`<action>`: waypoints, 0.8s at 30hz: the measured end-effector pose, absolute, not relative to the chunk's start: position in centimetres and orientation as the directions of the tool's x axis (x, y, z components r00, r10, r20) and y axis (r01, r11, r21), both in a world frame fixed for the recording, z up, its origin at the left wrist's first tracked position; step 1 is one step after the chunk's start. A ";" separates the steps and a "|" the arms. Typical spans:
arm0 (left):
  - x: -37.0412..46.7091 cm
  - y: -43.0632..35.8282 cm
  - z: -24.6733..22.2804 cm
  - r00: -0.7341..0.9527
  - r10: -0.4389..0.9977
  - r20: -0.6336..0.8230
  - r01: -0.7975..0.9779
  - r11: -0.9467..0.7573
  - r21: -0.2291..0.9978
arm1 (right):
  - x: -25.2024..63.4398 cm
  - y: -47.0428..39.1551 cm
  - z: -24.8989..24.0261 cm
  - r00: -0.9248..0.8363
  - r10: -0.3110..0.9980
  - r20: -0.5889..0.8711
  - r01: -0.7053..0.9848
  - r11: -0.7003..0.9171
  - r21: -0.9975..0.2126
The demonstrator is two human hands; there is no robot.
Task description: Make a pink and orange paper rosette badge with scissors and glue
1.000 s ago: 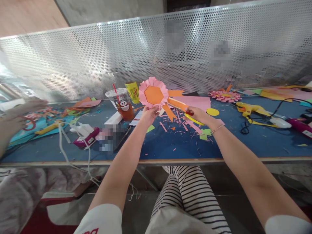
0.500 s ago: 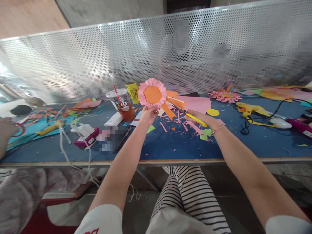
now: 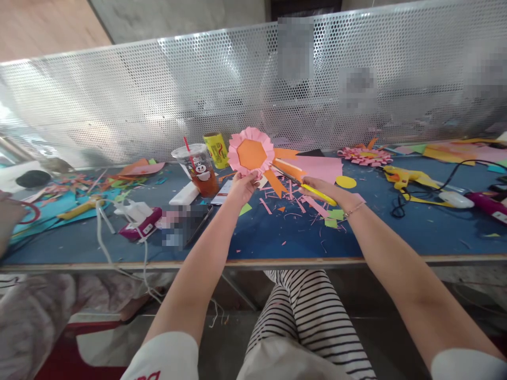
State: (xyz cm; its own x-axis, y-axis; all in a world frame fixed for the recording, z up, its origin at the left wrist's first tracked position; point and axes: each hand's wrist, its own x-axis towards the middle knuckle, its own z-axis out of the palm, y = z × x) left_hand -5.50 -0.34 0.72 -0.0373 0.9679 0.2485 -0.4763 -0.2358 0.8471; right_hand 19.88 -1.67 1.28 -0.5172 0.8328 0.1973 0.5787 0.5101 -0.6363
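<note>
My left hand [image 3: 246,186] pinches the lower edge of a paper rosette [image 3: 250,152], which has a pleated pink rim, an orange centre and orange ribbon tails on its right. The rosette is held above the table. My right hand [image 3: 320,189] grips yellow-handled scissors [image 3: 322,196]. Their blades point left and up, by the ribbon tails close to the rosette's rim. Whether the blades touch the paper I cannot tell. Pink and green paper scraps [image 3: 301,203] lie beneath both hands. A pink paper sheet [image 3: 322,168] is behind the tails.
On the left stand a lidded drink cup [image 3: 202,171], a yellow can [image 3: 216,150], a phone [image 3: 194,221] and a purple power strip [image 3: 140,224] with white cables. To the right lie another rosette [image 3: 366,154] and a yellow glue gun [image 3: 407,179]. Another person's hand [image 3: 10,214] is at far left.
The rosette and my left hand have shifted slightly right, bringing the tails nearer to the scissors. My right hand has stayed almost in place.
</note>
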 end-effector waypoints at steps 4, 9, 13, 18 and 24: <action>-5.6 -0.2 0.6 -0.032 0.968 0.248 -0.459 -0.235 0.857 | 20.1 -0.4 0.4 -0.535 0.819 0.208 0.564 0.529 -0.634; -5.6 -0.2 0.6 -0.026 0.964 0.264 -0.461 -0.246 0.853 | 20.3 0.5 -0.4 -0.533 0.815 0.225 0.585 0.548 -0.598; -5.6 -0.2 0.7 -0.036 0.968 0.249 -0.451 -0.238 0.860 | 20.2 0.1 0.1 -0.503 0.836 0.220 0.601 0.521 -0.606; -5.7 0.0 0.6 -0.042 0.968 0.248 -0.460 -0.239 0.855 | 19.9 -0.1 0.4 -0.466 0.865 0.185 0.625 0.470 -0.624; -5.7 0.0 0.5 -0.038 0.967 0.253 -0.451 -0.243 0.859 | 19.8 0.3 0.0 -0.472 0.861 0.188 0.627 0.478 -0.615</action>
State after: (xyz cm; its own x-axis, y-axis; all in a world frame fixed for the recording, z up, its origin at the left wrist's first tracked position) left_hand -5.69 0.05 0.49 -0.0380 0.9666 0.2535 -0.4508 -0.2430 0.8589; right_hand 19.80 0.25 -0.02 -0.4723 0.8611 0.1884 0.6266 0.4783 -0.6153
